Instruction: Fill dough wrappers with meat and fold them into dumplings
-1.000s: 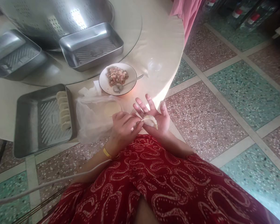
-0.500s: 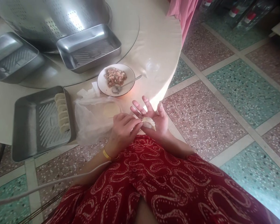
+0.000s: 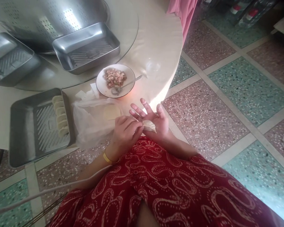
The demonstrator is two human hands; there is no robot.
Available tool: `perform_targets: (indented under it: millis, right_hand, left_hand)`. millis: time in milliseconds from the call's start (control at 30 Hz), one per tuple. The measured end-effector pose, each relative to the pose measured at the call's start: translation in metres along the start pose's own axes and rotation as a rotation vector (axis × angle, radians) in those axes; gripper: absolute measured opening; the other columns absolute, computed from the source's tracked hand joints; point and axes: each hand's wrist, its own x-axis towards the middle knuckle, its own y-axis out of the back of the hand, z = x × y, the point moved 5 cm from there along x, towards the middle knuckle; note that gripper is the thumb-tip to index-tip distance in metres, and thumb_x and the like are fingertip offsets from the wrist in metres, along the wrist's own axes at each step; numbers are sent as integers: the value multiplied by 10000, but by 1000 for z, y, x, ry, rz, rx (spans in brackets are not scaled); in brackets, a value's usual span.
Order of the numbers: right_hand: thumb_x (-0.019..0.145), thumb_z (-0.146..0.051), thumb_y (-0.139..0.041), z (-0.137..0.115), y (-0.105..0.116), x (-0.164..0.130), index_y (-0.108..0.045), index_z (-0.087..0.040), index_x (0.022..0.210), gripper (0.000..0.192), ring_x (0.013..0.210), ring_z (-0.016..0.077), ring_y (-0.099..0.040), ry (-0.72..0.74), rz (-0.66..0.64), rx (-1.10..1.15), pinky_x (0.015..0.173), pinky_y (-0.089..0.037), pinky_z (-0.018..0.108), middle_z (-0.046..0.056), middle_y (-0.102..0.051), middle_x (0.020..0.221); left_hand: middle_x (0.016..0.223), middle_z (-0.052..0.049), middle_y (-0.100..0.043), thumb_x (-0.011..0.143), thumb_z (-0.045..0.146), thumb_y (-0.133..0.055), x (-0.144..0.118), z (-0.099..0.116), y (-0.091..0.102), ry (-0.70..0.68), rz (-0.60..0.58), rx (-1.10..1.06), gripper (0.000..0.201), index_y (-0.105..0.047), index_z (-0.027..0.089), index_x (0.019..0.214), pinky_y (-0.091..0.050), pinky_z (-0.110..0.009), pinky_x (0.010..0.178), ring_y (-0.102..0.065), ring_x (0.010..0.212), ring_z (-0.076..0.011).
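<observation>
A pale folded dumpling (image 3: 149, 125) lies in the palm of my right hand (image 3: 161, 123), whose floury fingers are spread and turned up. My left hand (image 3: 127, 129), with a yellow band at its wrist, pinches the dumpling's left end between thumb and fingertips. Just left of the hands, a clear plastic bag (image 3: 90, 126) lies at the table edge with a pale round wrapper (image 3: 111, 112) showing in it. Beyond the hands stands a white bowl (image 3: 101, 90) of minced filling (image 3: 115, 78), a metal spoon (image 3: 127, 84) leaning on its rim.
A metal tray (image 3: 21, 132) at the left holds a row of several finished dumplings (image 3: 60, 116) and overhangs the table edge. Farther back are two more metal trays (image 3: 109, 53) and a large perforated metal pot (image 3: 49, 19). Patterned floor tiles (image 3: 208, 116) lie to the right.
Both hands keep their hold, while the dumpling has turned slightly and shows less of its face. The whole view has shifted a little, so the table things sit slightly farther left.
</observation>
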Motion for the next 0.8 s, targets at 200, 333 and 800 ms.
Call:
perform_targets:
  millis: [200,333,800]
  right_hand:
    - [958,-621,-199,1,0,0,-592,-274,1175,566,980,194,-652,-55,-11,10,884,-541,398,58,-703,1135]
    - [965,-609,-223,5,3,0,-594,-265,1169,545,874,187,-644,-129,11,23,763,-566,351,84,-693,1159]
    - [1018,-486,-144,13,9,-3,-525,-197,1200,511,433,93,-437,-292,26,64,466,-479,248,39,-685,888]
  left_hand:
    - [886,-35,-726,883,256,-668,3,2,5,-31,20,26,137,-617,200,997,-439,-361,769,-602,801,-191]
    - [836,-23,-707,919,212,-602,5,3,1,-78,-45,1,27,-626,213,932,-442,-357,775,-606,814,-186]
    - [884,-6,-689,934,213,-593,2,0,-6,-167,-193,-63,24,-600,235,926,-465,-362,783,-598,921,-189]
